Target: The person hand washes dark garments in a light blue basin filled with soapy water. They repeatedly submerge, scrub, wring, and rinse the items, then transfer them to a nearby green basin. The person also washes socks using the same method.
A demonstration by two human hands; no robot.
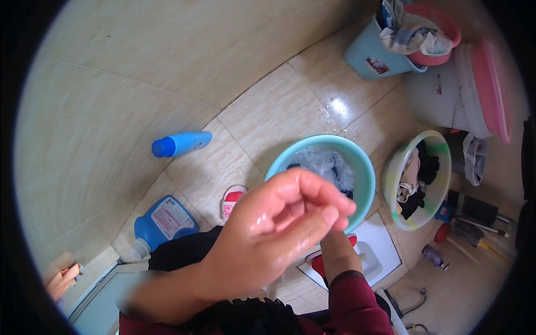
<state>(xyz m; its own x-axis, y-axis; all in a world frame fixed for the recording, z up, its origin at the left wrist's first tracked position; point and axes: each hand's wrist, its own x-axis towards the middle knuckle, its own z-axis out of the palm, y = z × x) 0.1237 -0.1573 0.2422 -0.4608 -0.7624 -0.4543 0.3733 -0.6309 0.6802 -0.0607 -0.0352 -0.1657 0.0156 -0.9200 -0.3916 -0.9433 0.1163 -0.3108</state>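
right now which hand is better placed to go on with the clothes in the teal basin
Right. The right forearm runs down toward the teal basin, its hand hidden, while the wet left hand is raised above it, empty.

1. Left hand (279, 234), centre: skin wet, glossy.
2. Teal basin (365, 178) at 12 o'clock of it: smooth plastic, foamy water inside.
3. Floor (268, 111): glazed beige tiles, shiny w/ wet glare.
4. Blue bottle (181, 143), 10 o'clock: glossy plastic.
5. Pale bowl (444, 184), 3 o'clock: translucent plastic, holds matt cloth.
6. Sleeve (354, 301), 6 o'clock: matt maroon cloth.
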